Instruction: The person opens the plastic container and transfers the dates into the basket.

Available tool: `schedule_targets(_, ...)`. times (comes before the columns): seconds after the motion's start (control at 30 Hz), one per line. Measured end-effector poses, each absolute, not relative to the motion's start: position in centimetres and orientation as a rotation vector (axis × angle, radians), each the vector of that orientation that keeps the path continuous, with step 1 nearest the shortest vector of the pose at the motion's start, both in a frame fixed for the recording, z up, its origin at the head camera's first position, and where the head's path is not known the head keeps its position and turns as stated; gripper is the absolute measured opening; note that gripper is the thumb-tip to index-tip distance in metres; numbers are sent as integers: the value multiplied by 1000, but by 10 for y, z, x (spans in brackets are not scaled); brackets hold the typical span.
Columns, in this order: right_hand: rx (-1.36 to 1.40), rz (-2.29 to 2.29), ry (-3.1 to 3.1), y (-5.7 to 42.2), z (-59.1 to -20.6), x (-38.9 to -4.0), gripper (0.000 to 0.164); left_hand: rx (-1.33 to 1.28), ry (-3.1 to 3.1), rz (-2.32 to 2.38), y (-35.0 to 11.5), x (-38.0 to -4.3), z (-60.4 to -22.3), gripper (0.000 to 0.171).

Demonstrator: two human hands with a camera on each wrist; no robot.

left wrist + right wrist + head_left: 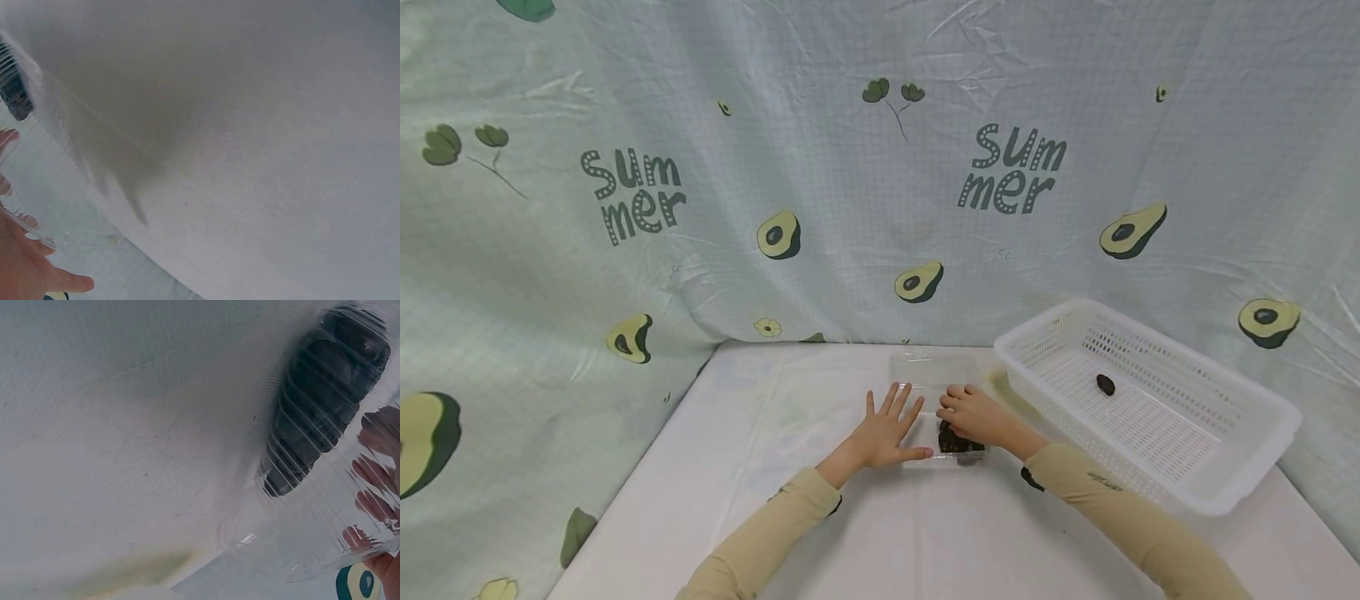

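A clear plastic clamshell box (917, 429) lies on the table with its lid (928, 369) folded back. Glossy dark brown pieces that look like dates (953, 442) fill its right part; ridged plastic covers these dates (328, 387) in the right wrist view. My left hand (883, 433) spreads its fingers at the box's left side, thumb near the front edge. Over the right part reaches my right hand (973, 414), fingers bent down beside the dates. I cannot tell whether they pinch one. Its fingertips (375, 472) show through the clear plastic.
A white perforated basket (1157, 467) stands at the right, close beyond my right forearm, with a single date (1105, 384) on its floor. White cloth covers the table (805, 417). A curtain (835, 175) printed with avocados hangs behind and along the left.
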State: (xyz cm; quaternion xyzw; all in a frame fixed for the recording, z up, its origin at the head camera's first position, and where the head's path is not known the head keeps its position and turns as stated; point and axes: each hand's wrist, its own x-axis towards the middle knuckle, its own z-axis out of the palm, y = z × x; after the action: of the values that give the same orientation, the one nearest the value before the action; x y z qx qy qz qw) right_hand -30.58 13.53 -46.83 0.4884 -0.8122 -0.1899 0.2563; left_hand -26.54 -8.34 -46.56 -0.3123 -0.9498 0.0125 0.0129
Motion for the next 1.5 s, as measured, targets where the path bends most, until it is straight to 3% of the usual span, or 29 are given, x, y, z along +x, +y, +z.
schedule_targets(1.13, 1423, -311, -2371, 134, -476, -313, 11, -976, -2961, 29, -83, -266, -464, 86)
schedule_targets(1.5, 1458, -382, -2310, 134, -472, -311, 4, -993, -2954, 14, -85, -268, -465, 94)
